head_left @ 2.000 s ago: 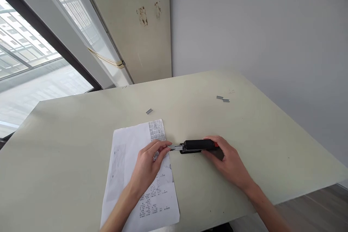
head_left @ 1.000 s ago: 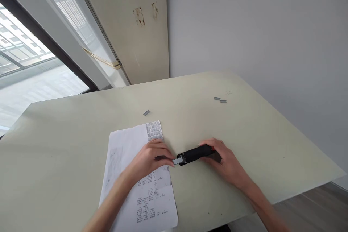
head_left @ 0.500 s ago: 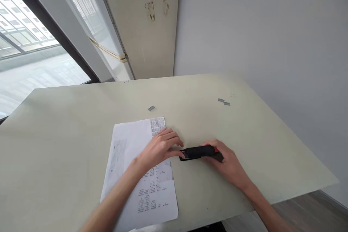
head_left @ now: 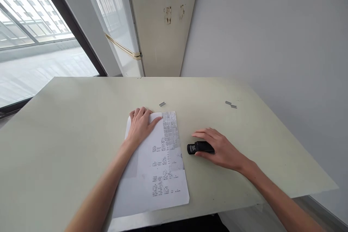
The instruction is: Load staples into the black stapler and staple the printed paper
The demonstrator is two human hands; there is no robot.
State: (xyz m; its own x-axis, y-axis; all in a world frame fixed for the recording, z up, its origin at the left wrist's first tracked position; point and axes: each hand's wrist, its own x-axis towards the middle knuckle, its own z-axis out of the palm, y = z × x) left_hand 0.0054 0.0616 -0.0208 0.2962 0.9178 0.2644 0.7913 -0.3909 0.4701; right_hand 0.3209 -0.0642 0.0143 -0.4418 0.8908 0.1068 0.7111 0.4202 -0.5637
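A printed white paper sheet (head_left: 157,166) lies on the pale green table (head_left: 67,123) in front of me. My left hand (head_left: 141,123) rests flat on the sheet's top left corner, fingers stretched out. To the right of the sheet lies a black stapler (head_left: 197,148). My right hand (head_left: 217,146) lies over the stapler's rear part, fingers curved around it, with only its front end showing.
A short strip of staples (head_left: 162,104) lies just beyond the paper. Two more staple strips (head_left: 231,104) lie at the table's far right. A window and a stained panel stand behind the table; a grey wall runs along the right side.
My left hand left the stapler's front end and moved up-left onto the paper's top corner. The stapler's metal tray no longer sticks out. My right hand now covers more of the stapler.
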